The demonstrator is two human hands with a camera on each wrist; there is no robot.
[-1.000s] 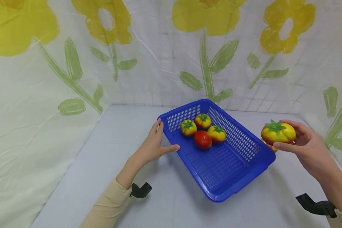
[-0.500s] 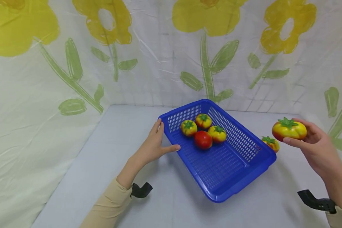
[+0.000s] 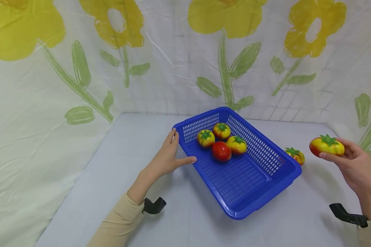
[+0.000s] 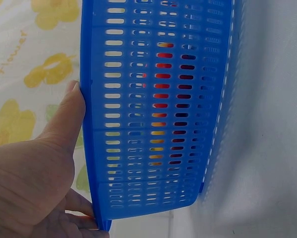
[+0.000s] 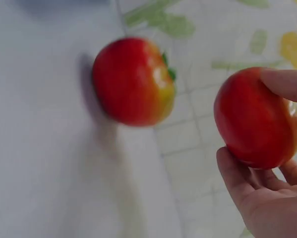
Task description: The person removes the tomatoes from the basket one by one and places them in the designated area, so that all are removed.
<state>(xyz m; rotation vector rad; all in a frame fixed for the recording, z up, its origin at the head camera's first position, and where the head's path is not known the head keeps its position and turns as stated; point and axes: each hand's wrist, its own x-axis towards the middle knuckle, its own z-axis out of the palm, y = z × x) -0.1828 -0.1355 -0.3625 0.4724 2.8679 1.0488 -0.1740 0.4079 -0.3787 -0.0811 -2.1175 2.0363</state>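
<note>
Left hand [image 3: 160,161]: your fingers and thumb are spread apart along the rim of the blue basket [image 3: 247,180]; the fingertips touch one corner, and the thumb lies on the nearer rim.

Right hand [image 3: 357,166]: your fingers and thumb pinch the held tomato [image 3: 321,146], yellow and red with a green leafy cap.

Held tomato: you have it raised above the tabletop [image 3: 142,133], to the right of the basket and apart from it; in the right wrist view your thumb lies over its red side.

Basket: it stands askew in front of you, slotted walls all round, with four tomatoes at its far left end.

Inside the basket: you see a left tomato [image 3: 205,138], a rear tomato [image 3: 221,130] and a right tomato [image 3: 237,145], each with a green cap up, clustered with a plain red tomato [image 3: 221,151].

Loose tomato [image 3: 296,157]: it sits on the tabletop just beyond the basket's right side, partly hidden from your head view by the rim.

Backdrop: a pale sheet [image 3: 167,79] with yellow flowers hangs behind the tabletop.

Wrists: you wear beige sleeves [image 3: 119,219] and black mounts [image 3: 154,206].
</note>
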